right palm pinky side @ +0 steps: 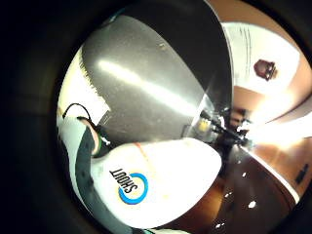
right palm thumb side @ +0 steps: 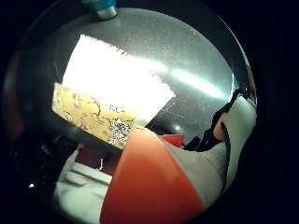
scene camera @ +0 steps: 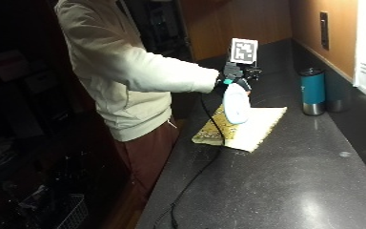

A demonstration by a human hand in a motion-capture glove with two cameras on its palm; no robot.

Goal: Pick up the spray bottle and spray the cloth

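In the outside view my gloved right hand (scene camera: 232, 79) grips the top of a white spray bottle (scene camera: 237, 106), which hangs upright in the air over the near end of the cloth (scene camera: 251, 129). The cloth is cream with a gold patterned border and lies flat on the dark counter (scene camera: 284, 181). The little finger side palm view is filled by the bottle's white body (right palm pinky side: 165, 180) with a blue ring logo. The thumb side palm view shows the bottle's orange and white part (right palm thumb side: 154, 186) close up, with the cloth (right palm thumb side: 117, 79) below it.
A teal tumbler (scene camera: 311, 90) stands on the counter beyond the cloth, near the back wall, and also shows past the cloth as the tumbler (right palm thumb side: 102, 7). A black cable (scene camera: 196, 176) trails along the counter's front edge. The person stands at the counter's left side.
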